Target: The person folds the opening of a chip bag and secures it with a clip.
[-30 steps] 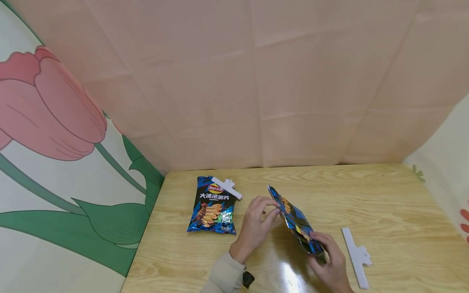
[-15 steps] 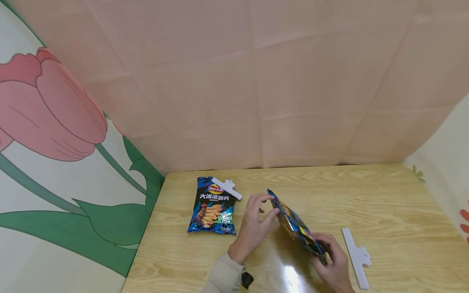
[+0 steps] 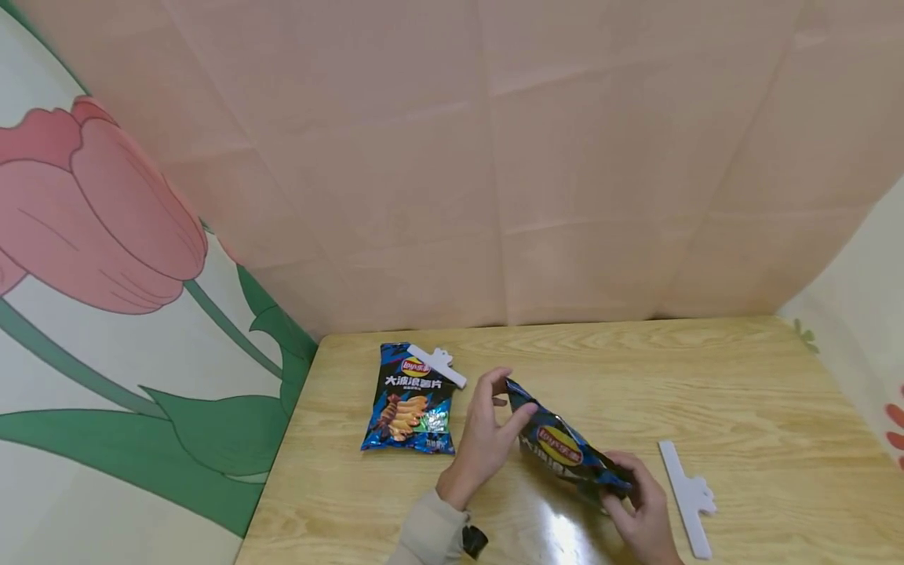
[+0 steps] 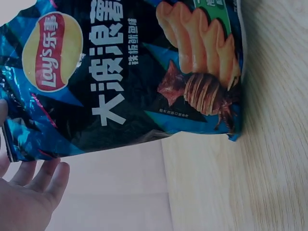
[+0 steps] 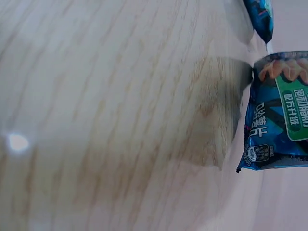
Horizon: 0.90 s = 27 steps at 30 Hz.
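A blue-and-black bag of potato chips is held tilted between both hands above the table. My left hand pinches its upper left corner, thumb on the near face and fingers at the edge. At the bag's right end my right hand grips it with thumb and fingers. The left wrist view shows the bag's printed front large, with left fingertips at its edge. A lower corner of the bag appears in the right wrist view, where the right hand is out of sight.
A matching chip bag lies flat at the left of the wooden table, a white sealing clip across its top corner. Another white clip lies right of my right hand. Behind the table hangs a pinkish cloth.
The bag has turned so that its front logo faces the head camera more, and its left end has come lower and leftward. My left hand has followed it; the right has shifted slightly.
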{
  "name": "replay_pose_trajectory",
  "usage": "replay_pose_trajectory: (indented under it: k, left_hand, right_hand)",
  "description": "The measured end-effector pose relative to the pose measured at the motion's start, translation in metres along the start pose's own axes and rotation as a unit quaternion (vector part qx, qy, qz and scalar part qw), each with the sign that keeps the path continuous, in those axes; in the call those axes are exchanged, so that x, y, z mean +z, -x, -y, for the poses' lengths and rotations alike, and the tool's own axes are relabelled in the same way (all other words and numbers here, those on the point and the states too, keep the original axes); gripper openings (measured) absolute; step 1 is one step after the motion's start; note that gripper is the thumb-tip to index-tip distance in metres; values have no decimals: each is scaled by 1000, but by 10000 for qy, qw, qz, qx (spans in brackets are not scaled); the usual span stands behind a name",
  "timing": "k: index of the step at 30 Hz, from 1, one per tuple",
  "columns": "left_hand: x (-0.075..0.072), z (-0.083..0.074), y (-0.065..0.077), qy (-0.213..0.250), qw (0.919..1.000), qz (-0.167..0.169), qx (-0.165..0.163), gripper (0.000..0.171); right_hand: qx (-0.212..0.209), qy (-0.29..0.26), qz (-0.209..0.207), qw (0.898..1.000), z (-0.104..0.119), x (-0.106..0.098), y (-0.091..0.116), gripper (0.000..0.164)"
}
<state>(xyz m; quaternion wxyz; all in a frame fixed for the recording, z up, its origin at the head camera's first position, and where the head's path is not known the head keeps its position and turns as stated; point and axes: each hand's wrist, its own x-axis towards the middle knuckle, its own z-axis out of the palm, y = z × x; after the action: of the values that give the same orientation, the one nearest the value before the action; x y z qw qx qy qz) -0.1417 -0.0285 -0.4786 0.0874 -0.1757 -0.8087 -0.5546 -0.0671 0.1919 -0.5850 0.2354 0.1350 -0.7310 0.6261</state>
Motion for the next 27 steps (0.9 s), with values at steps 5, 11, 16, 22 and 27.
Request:
replay_pose_trajectory:
  k: [5, 11, 16, 22, 27]
  left_hand:
    - [-1, -2, 2, 200, 9991, 9, -374, 52]
    - [-2, -1, 2, 305, 9978, -28, -596, 43]
    - [-4, 3, 3, 81, 9992, -21, -402, 31]
    - [-6, 5, 4, 47, 9996, 26, -285, 23]
    - [-10, 6, 5, -73, 9999, -46, -106, 21]
  right_hand:
    - [439, 309, -19, 9986, 8, 2, -1, 39]
    - [903, 551, -330, 9938, 14, 8, -1, 31]
    - [1304, 723, -297, 9884, 16, 9, -3, 22]
    - [1602, 804, -305, 9833, 21, 10, -4, 18]
    - [1880, 762, -427, 9783, 24, 12, -8, 14]
